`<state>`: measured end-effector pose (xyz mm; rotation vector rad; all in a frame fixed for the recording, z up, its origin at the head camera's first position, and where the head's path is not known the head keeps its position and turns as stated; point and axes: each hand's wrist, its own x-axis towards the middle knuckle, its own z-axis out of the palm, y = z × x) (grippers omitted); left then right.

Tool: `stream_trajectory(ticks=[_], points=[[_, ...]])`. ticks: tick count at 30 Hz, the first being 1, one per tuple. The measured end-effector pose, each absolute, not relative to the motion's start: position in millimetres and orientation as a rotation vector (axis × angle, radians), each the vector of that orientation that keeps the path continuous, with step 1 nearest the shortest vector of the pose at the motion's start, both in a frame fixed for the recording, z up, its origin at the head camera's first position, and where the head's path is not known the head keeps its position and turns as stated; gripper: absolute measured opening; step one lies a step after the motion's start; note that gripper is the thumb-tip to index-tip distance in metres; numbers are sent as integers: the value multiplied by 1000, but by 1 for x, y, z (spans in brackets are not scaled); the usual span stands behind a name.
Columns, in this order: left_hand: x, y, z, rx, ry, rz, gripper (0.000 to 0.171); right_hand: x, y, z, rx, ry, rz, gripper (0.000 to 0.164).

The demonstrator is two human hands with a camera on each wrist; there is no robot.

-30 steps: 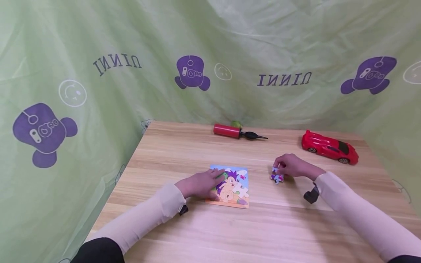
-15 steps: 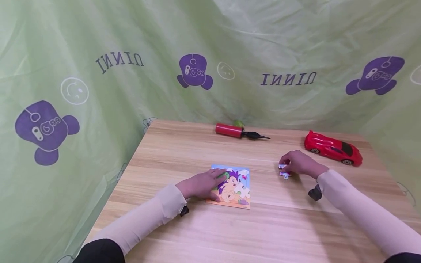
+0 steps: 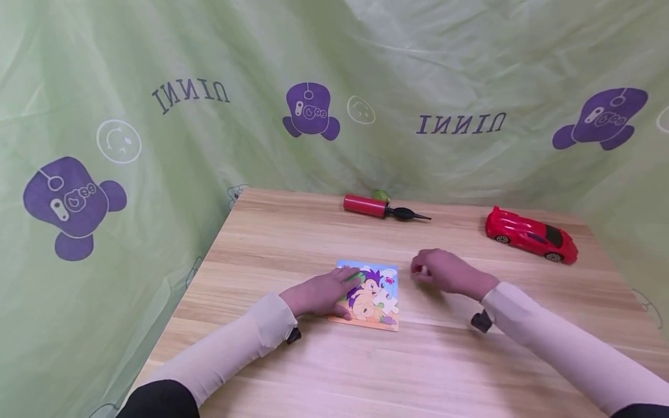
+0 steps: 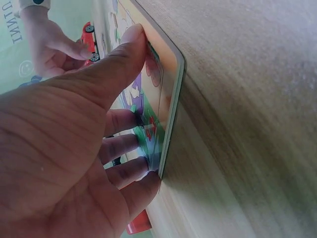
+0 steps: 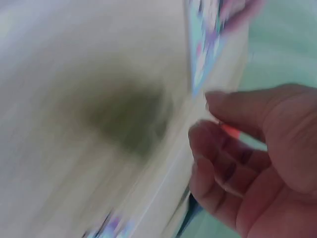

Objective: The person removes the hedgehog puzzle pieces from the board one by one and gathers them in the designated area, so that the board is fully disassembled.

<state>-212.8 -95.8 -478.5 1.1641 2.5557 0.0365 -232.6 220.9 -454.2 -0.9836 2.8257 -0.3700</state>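
A square jigsaw puzzle (image 3: 385,326) with a purple-haired hedgehog picture lies on the table, a pale piece-shaped patch at its right side. My left hand (image 3: 319,292) rests over its left part; in the left wrist view the thumb and fingertips touch the puzzle board (image 4: 172,62). To the right of the board, my right hand (image 3: 444,271) hovers with loosely bent fingers. Nothing shows between thumb and fingers of that right hand (image 5: 247,153) in its blurred wrist view. Loose puzzle pieces (image 5: 110,229) show at that view's bottom edge; in the head view the right hand and arm hide them.
At the back of the wooden table (image 3: 272,360) lie a red hand pump (image 3: 366,205) with a black nozzle and a small green thing (image 3: 381,195). A red toy car (image 3: 530,235) stands at the back right. A green curtain (image 3: 251,58) hangs behind.
My right hand has let go of the puzzle pieces at the right and moved left toward the board. Before, it had slid them slightly up and right. The left hand has stayed on the puzzle.
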Motion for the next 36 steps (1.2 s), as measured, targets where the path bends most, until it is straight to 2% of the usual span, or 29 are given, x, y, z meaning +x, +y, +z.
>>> stream_trajectory(ticks=[4,8,13,20,23,26,30,36], points=[[-213,-95,-478,1160,2554,34,88,-223,189,-458,-1208,2652,-332,37],[-213,-95,-478,1146,2555,31,88,-220,169,-463,-1245,2556,-264,45],[-213,-95,-478,1144,2559,6,89,-225,163,-464,-1236,2552,-322,37],[-213,-96,-480,1146,2558,-1,90,-236,170,-471,-1274,2433,-874,5],[-213,-96,-480,1141,2550,11,90,-237,174,-472,-1287,2364,-962,20],[-213,-96,-480,1130,2546,20,90,-238,176,-475,-1380,2409,-846,30],[-213,-97,-480,1115,2547,12,89,-237,173,-480,-1448,2642,-598,27],[-213,-97,-479,1124,2541,21,88,-233,168,-479,-1103,2907,-508,15]])
